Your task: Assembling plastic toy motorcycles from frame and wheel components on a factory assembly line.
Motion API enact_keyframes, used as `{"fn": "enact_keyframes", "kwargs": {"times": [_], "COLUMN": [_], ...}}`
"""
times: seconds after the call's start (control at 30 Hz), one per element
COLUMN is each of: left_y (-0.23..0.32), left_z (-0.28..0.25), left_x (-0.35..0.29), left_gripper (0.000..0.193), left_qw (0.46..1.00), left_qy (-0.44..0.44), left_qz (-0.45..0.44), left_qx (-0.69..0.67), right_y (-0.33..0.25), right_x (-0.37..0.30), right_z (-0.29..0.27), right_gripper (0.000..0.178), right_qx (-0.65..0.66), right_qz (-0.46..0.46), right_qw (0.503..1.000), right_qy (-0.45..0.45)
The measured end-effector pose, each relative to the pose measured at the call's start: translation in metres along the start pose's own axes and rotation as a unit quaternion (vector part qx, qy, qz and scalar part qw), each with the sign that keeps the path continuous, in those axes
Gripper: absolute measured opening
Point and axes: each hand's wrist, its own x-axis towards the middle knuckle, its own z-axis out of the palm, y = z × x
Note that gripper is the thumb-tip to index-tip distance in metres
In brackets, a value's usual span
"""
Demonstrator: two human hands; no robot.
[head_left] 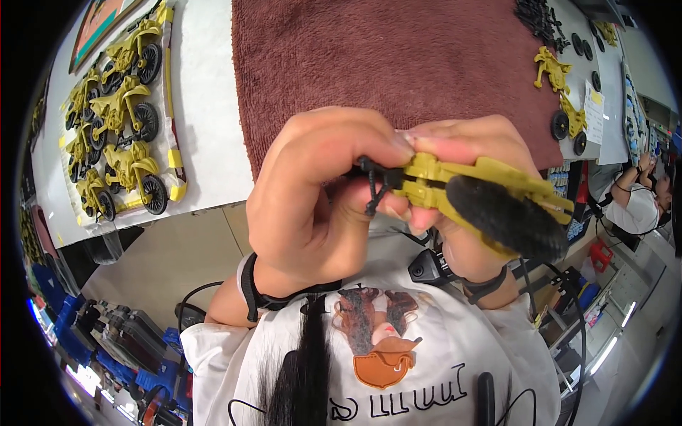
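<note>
Two hands, the left hand and the right hand, are on one bike, with one wheel showing and one black bar at its end. Left of the grip, one tray bears at least six bikes. Beyond the grip lies one towel. Right of it are two yellow frames, the nearer with two wheels, and at least three loose wheels; the black parts there are too tangled to count.

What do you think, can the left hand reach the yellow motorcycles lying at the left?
Probably yes: nothing visible blocks the way to those motorcycles, though the left hand grips another toy.
</note>
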Motion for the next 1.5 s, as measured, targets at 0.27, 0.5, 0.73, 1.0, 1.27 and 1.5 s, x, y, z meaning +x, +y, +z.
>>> {"fn": "enact_keyframes", "kwargs": {"times": [0.27,0.5,0.73,1.0,1.27,1.5], "left_y": [0.005,0.001,0.009,0.032,0.025,-0.001], "left_z": [0.005,-0.012,-0.017,-0.015,-0.014,-0.012], "left_x": [0.002,0.014,0.004,-0.001,0.001,0.014], "left_gripper": [0.016,0.032,0.031,0.031,0.033,0.042], "left_qw": [0.994,0.994,0.993,0.989,0.989,0.995], "left_qy": [0.053,-0.086,-0.06,-0.064,-0.068,-0.062], "left_qz": [-0.035,0.071,0.083,0.018,0.024,0.072], "left_qx": [-0.086,-0.016,0.06,0.133,0.126,0.042], "right_y": [-0.007,-0.008,-0.008,-0.011,-0.014,0.001], "right_x": [0.003,0.014,0.009,0.013,0.01,0.017], "right_z": [0.0,0.008,0.012,0.009,0.007,0.006], "right_gripper": [0.039,0.038,0.032,0.02,0.022,0.03], "right_qx": [-0.082,0.019,0.035,0.0,-0.012,-0.019], "right_qz": [-0.046,-0.074,-0.081,-0.107,-0.066,-0.12], "right_qw": [0.995,0.996,0.995,0.993,0.997,0.991], "right_qy": [-0.025,0.055,0.056,0.042,0.05,0.064]}}
